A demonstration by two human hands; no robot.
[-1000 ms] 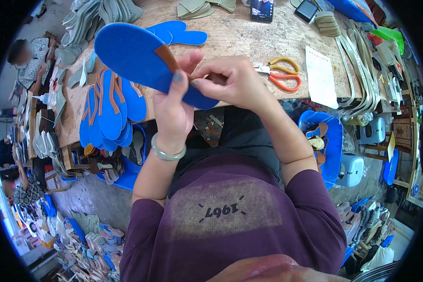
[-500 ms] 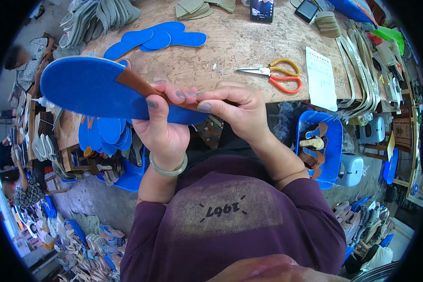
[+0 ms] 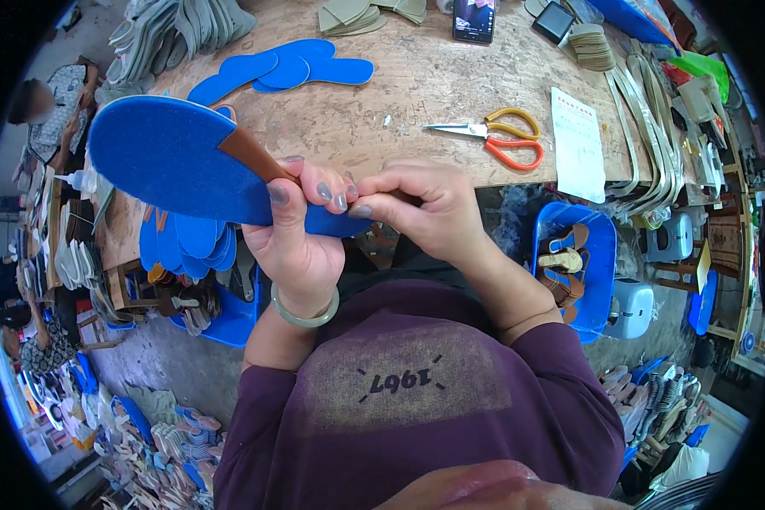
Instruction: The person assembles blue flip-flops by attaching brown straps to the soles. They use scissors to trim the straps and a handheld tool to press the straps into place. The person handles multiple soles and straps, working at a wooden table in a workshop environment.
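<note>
The blue insole (image 3: pixel 161 153) has swung down from its raised slant of a second ago and lies flatter now, its broad end out to the left, held up in front of the near edge of the workbench (image 3: pixel 425 85). The left hand (image 3: pixel 293 246) grips it around the narrower part, thumb on the blue face and fingers curled over the brown strip (image 3: pixel 255 155) along the far edge. The right hand (image 3: pixel 438 204) has come lower too, leaving the orange-and-yellow-handled scissors (image 3: pixel 484 129) uncovered on the bench (nobody is touching them), and its thumb and forefinger pinch at the strip's near end; exactly how much they hold is hidden. The shift seems to bring the insole's narrow end into working reach, and I judge the strip is being fitted along the edge, not yet finished.
</note>
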